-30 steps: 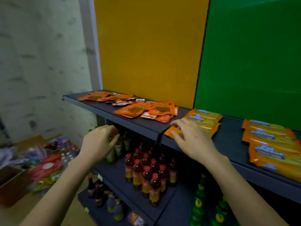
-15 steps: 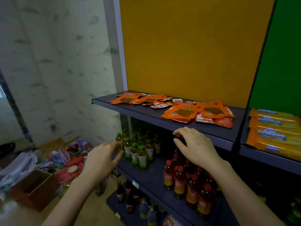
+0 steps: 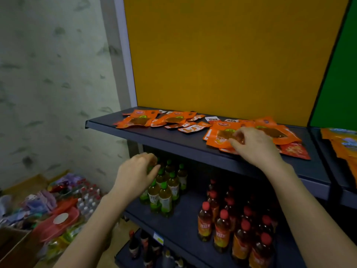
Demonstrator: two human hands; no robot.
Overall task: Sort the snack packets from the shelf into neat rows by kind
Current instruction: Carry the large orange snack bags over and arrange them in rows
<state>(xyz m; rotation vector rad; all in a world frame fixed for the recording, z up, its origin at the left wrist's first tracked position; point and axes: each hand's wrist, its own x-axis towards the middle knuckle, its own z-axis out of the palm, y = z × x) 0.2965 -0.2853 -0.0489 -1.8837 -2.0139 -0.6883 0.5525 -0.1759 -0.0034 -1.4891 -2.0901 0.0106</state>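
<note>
We note the right hand (image 3: 257,146) pinching the top orange packet (image 3: 222,135) near the shelf (image 3: 173,140) front; the left hand (image 3: 135,175) hangs loosely curled, empty, below the shelf edge. Risk: the packet overlaps others, so lifting may drag them off the shelf

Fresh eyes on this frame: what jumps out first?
The big yellow back panel above the top shelf, and the orange snack packets scattered along it. The right hand rests on the packet pile toward its right end; the left hand hovers lower, before green-capped bottles.
</note>
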